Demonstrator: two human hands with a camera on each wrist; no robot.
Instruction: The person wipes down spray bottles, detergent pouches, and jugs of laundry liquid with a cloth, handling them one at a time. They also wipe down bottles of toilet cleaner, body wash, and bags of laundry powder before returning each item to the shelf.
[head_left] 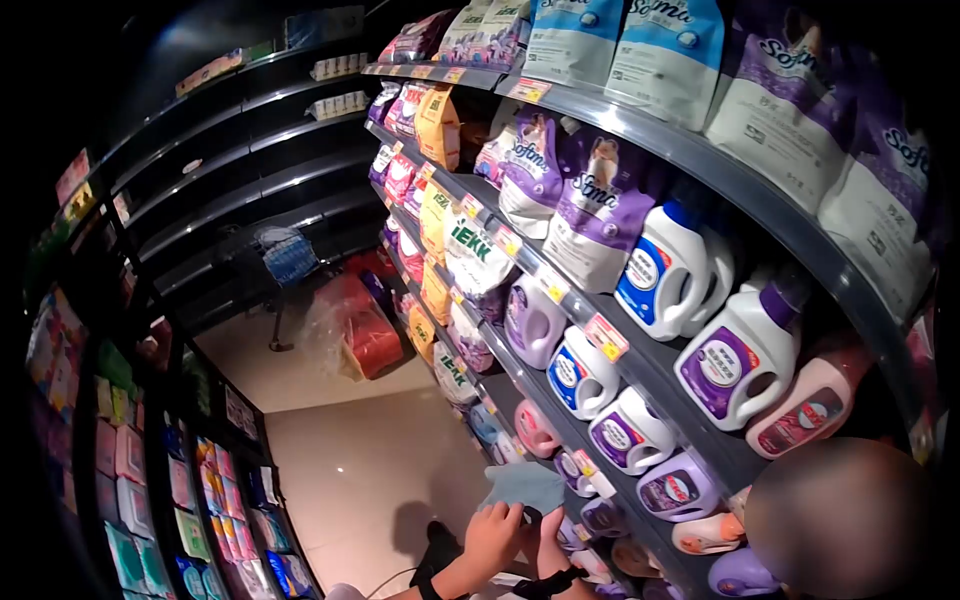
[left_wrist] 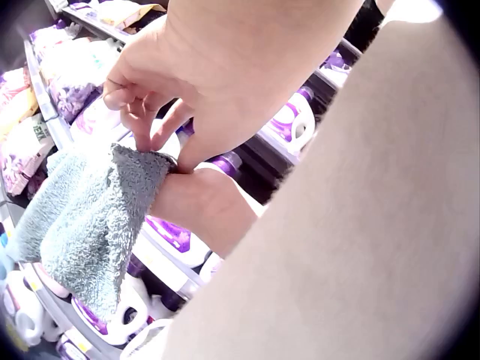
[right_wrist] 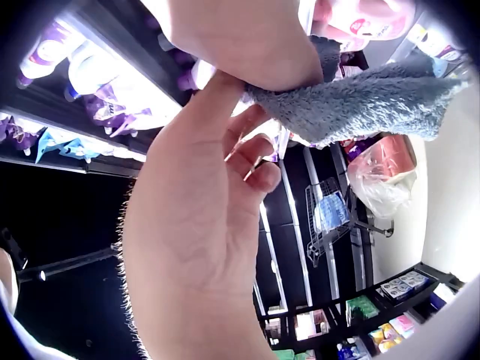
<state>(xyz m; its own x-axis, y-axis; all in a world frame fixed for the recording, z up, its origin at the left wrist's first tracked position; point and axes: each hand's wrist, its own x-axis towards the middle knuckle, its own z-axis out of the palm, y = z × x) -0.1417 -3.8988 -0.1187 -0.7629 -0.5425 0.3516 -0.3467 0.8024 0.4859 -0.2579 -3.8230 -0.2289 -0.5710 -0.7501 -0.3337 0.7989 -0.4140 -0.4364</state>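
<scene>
A grey-blue terry cloth (head_left: 525, 487) hangs from both hands, low in the head view in front of the detergent shelves. My left hand (head_left: 488, 545) pinches its upper edge; in the left wrist view the left hand's thumb and fingers meet at a corner of the cloth (left_wrist: 105, 217). Close beside it, my right hand (head_left: 547, 545) holds the same edge. In the right wrist view, the right hand (right_wrist: 191, 187) has its thumb up against the cloth (right_wrist: 360, 105) and its other fingers curled. The left hand partly hides the right thumb's grip there.
Shelves (head_left: 650, 375) of detergent bottles (head_left: 735, 355) and refill pouches (head_left: 605, 215) rise on the right. A red bundle in clear plastic (head_left: 360, 330) lies on the floor (head_left: 350, 450) ahead. Shelves of packets (head_left: 130, 455) line the left. A blurred round patch covers the lower right.
</scene>
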